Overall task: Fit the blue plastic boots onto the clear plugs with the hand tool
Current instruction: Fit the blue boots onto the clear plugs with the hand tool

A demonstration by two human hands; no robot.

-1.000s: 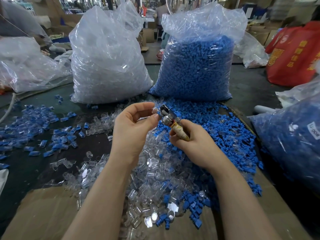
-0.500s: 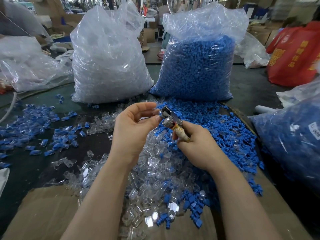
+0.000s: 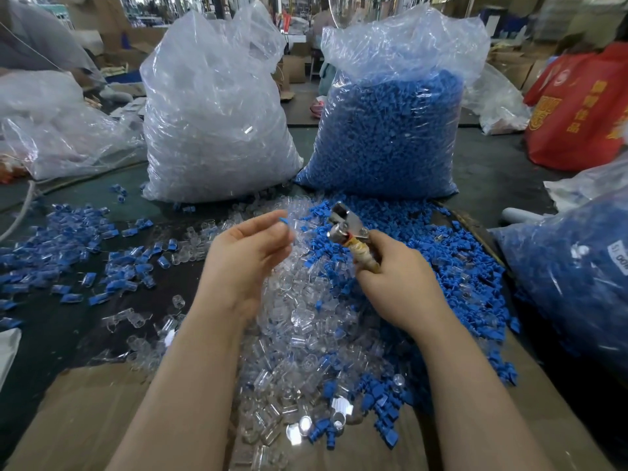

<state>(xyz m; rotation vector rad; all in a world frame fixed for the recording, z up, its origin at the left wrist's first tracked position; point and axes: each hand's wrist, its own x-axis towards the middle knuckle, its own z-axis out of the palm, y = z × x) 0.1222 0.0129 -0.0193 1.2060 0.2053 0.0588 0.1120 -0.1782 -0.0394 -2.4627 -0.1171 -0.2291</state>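
**One head-worn view, looking forward and down**

You have a single wide-angle camera, worn on your head, facing forward and tilted down over the table (image 3: 492, 171). It sits close: your forearms enter from the bottom edge, and your left hand (image 3: 248, 256) and right hand (image 3: 397, 280) fill the middle of the frame. Farther off, two standing bags (image 3: 217, 130) cross the upper half, with the workshop blurred behind (straight lines bow near the edges). No second view overlaps it.
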